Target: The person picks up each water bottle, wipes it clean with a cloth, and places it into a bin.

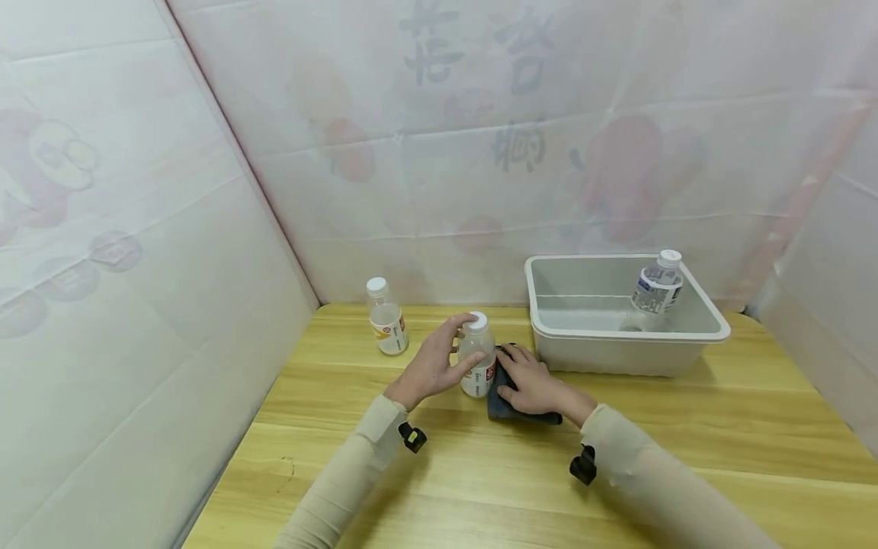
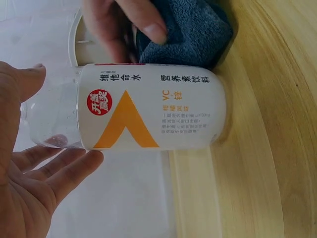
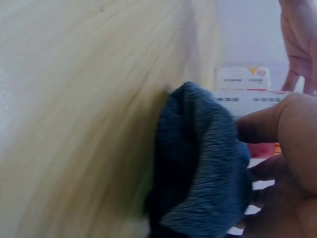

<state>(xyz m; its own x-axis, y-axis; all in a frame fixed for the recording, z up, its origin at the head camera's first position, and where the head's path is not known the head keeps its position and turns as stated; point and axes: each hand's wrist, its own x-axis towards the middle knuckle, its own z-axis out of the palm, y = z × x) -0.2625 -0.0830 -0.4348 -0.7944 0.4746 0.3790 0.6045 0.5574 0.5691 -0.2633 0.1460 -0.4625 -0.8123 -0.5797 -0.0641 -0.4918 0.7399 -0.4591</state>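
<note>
A clear bottle with a white cap stands upright on the wooden table. My left hand holds it round its upper part, thumb at the near side and fingers behind. In the left wrist view, the bottle's white label carries an orange arrow-like mark and a red round badge. Just right of the bottle, my right hand grips a folded dark blue-grey cloth. The right wrist view shows thumb and fingers on the fuzzy cloth, which lies against or very close to the bottle.
A second white-capped bottle of similar look stands at the back left of the table. At the back right is a pale grey plastic bin, with a clear bottle leaning inside. Printed fabric walls enclose the table.
</note>
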